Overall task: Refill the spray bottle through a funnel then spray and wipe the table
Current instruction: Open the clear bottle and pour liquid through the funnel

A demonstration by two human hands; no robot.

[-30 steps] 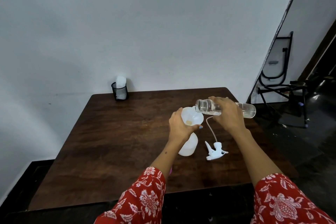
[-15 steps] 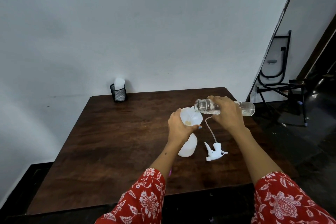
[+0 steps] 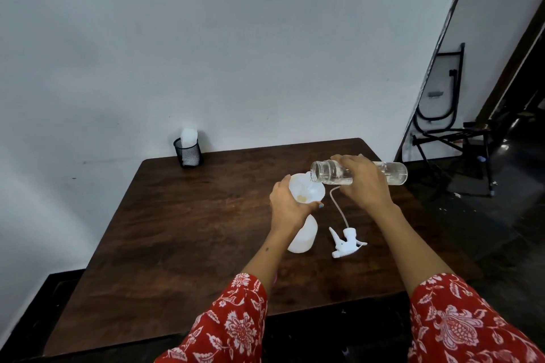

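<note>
Now the spray bottle [image 3: 302,237] stands on the table [image 3: 182,233], funnel [image 3: 306,190] in its neck, the left hand [image 3: 287,205] curled round the funnel. Beside the funnel's rim, the right hand [image 3: 364,183] grips a clear bottle [image 3: 330,172] tipped flat, some water inside. Right of the spray bottle lies the trigger head [image 3: 346,243]. Far left, a mesh cup [image 3: 188,152] holds something white.

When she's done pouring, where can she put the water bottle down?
Bare wood lies left of the spray bottle, out to the mesh cup, and along the table's near edge. It's crowded around the funnel and spray head.
</note>
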